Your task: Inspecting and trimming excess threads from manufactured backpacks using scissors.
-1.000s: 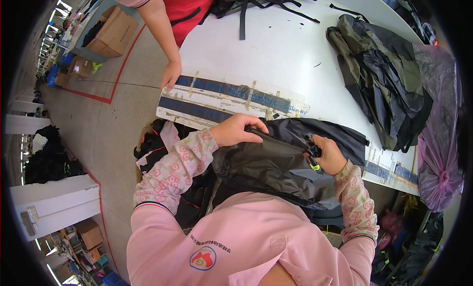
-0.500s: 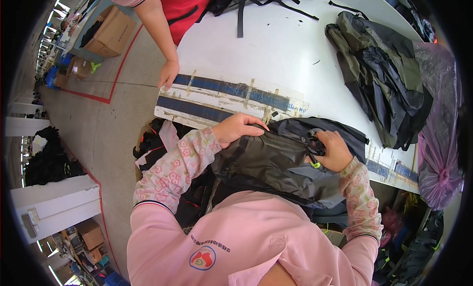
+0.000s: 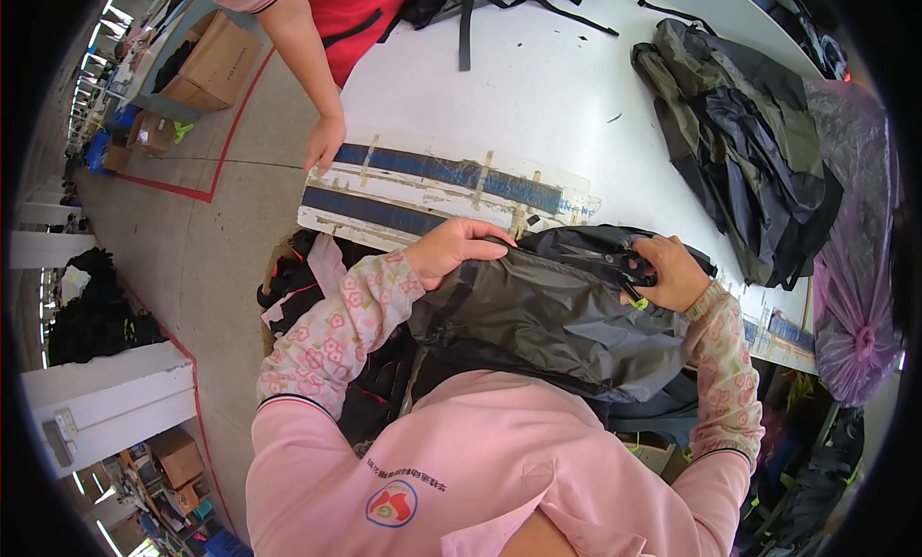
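Spanning the person's lap and the near edge of the table [image 3: 480, 96], the cloth [image 3: 547, 312] lies between the two hands, its upper border resting toward the tabletop. The left hand [image 3: 449, 254] pinches this border between thumb and fingers; the right hand [image 3: 670, 272] is curled around a small black tool [image 3: 629, 265], probably snips, at the border's other end. A lime tag [image 3: 638, 303] hangs just below the right fingers; whether it belongs to the tool or to the cloth cannot be told.

Handling (judged): the cloth should be light, limp and not fragile, its smooth face somewhat slippery. The border, which looks thicker than the panel, offers the surest hold; a grip on the loose middle would likely only gather folds. The tool appears stiff and is best held by its handle end.

Materials: the cloth is thin, dark olive to grey, with a dull sheen and many soft creases. A similar bundle [image 3: 735, 149], olive and black, lies crumpled on the smooth white table. Dark blue strips [image 3: 379, 211] are fixed flat along the worn table edge, near a co-worker's hand [image 3: 327, 142]. Beyond the bundle stands a thin, wrinkled, translucent pink sack [image 3: 855, 259].
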The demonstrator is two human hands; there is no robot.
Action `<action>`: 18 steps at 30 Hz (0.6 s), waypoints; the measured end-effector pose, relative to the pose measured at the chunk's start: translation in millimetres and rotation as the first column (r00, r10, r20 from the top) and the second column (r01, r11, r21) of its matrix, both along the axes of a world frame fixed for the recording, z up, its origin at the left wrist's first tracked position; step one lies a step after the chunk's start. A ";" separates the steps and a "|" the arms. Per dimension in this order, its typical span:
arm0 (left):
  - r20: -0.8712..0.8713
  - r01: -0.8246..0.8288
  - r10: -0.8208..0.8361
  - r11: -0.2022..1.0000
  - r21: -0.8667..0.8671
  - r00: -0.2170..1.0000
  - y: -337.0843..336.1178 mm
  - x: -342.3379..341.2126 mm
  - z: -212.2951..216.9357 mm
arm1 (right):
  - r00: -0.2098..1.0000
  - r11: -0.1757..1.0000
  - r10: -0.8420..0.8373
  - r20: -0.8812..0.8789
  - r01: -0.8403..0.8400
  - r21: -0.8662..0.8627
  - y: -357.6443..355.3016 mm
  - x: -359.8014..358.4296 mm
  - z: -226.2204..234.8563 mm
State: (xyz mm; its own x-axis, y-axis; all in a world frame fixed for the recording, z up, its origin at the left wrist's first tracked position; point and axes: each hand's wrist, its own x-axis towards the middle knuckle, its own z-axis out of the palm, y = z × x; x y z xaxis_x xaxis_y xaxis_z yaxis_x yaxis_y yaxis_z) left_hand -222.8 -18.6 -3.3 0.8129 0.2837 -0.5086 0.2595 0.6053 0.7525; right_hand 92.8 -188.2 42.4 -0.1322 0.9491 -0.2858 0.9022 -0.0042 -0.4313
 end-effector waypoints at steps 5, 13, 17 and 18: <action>-0.008 -0.006 0.005 0.999 -0.031 1.000 1.1 -0.2 3.6 | 0.997 0.999 0.006 -0.076 -0.008 -0.033 -3.5 3.3 -2.1; 0.014 -0.006 0.006 1.000 0.009 1.000 0.5 -0.2 1.9 | 0.993 0.998 0.050 -0.111 -0.053 -0.028 -0.3 -5.0 -6.7; 0.018 -0.011 0.012 1.000 -0.010 1.000 -0.1 0.1 4.1 | 0.992 0.999 0.053 -0.118 -0.052 0.011 -1.4 -4.9 -9.6; 0.022 -0.013 0.013 1.000 -0.015 1.000 -0.2 -0.1 4.2 | 0.991 0.999 0.047 -0.128 -0.048 -0.003 -1.1 -4.6 -10.3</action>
